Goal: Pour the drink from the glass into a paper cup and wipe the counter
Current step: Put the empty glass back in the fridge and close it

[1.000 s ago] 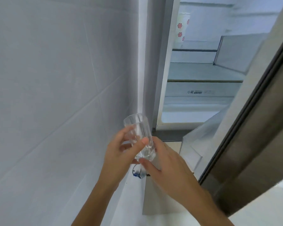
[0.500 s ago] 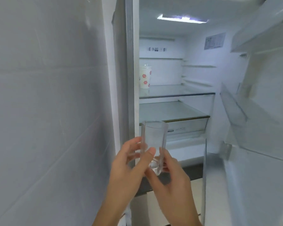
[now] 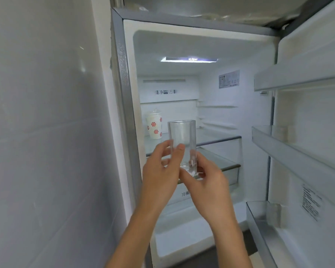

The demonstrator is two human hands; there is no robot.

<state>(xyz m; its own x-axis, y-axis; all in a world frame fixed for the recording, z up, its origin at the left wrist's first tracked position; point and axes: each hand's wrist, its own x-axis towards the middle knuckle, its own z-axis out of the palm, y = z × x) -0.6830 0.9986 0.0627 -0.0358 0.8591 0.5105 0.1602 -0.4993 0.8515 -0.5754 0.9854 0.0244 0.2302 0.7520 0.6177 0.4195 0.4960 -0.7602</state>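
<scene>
A tall clear glass is held upright in front of the open fridge, and it looks nearly empty. My left hand grips its lower left side with thumb and fingers. My right hand holds its base from the right. Behind the glass, a white paper cup with red round patterns stands on the left end of a glass shelf inside the fridge. It has a clear cover on top.
The fridge interior is lit and holds a lower glass shelf. The open door with its bins stands at the right. A grey tiled wall fills the left.
My view has risen from the wall and floor to the open fridge. Both hands lifted the glass upright toward the shelf with the paper cup.
</scene>
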